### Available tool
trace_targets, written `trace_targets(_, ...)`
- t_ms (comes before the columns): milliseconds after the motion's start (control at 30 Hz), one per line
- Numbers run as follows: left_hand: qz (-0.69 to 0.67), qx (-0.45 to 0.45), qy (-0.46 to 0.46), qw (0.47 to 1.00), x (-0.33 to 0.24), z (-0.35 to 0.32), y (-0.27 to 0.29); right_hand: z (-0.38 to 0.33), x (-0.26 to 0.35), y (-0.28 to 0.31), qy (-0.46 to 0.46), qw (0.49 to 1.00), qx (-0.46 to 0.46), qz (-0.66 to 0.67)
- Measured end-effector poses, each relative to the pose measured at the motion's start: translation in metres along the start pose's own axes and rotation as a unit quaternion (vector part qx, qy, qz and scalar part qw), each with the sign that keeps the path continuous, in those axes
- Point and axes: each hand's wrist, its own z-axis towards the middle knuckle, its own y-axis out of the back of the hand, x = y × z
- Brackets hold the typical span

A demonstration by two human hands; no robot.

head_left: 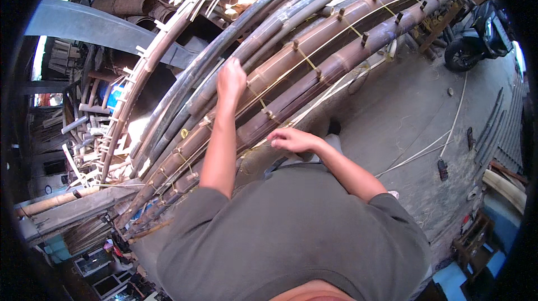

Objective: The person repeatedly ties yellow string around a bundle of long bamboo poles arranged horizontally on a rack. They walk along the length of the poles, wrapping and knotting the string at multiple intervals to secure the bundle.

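Observation:
Two long bamboo poles lie side by side in front of me, a brown far pole [320, 33] and a darker near pole [335, 70]. Short pegs [364, 39] stick up along both, and yellow cord [306, 58] runs between them. My left hand [230, 80] is raised over the far pole, its fingers closed; anything inside them is too small to make out. Close to the near pole's front side, my right hand [294, 140] has its fingers curled together. Whatever it may be pinching is hidden.
More bamboo poles [255, 43] lie beyond the pegged pair. A curved bamboo piece with pale slats [140, 68] stands at the left. Woven baskets [131, 4] sit farther back. A motorcycle [476, 37] is parked at the far right, and thin strips [417, 158] lie on the concrete floor.

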Motion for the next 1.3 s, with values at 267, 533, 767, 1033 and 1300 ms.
trace_targets(267,-0.019,0.184,0.062,0.981,0.022,-0.105,-0.022,0.077,0.121,-0.055,0.271,0.789,-0.422,0.356)
trace_targets(533,-0.022,0.16,0.085,0.983,0.04,-0.103,-0.034,0.181,0.208,-0.024,0.205,0.964,0.092,-0.143)
trace_targets(767,-0.098,0.125,0.074,0.985,0.037,-0.104,-0.025,0.196,0.117,0.069,-0.102,0.868,-0.024,-0.486)
trace_targets(1033,-0.107,0.074,0.09,0.987,0.029,-0.109,-0.028,0.017,0.047,0.003,0.098,0.91,0.112,-0.388)
trace_targets(1300,-0.403,-0.055,0.017,0.913,0.005,-0.009,0.014,0.015,0.029,-0.041,0.068,0.899,-0.023,-0.432)
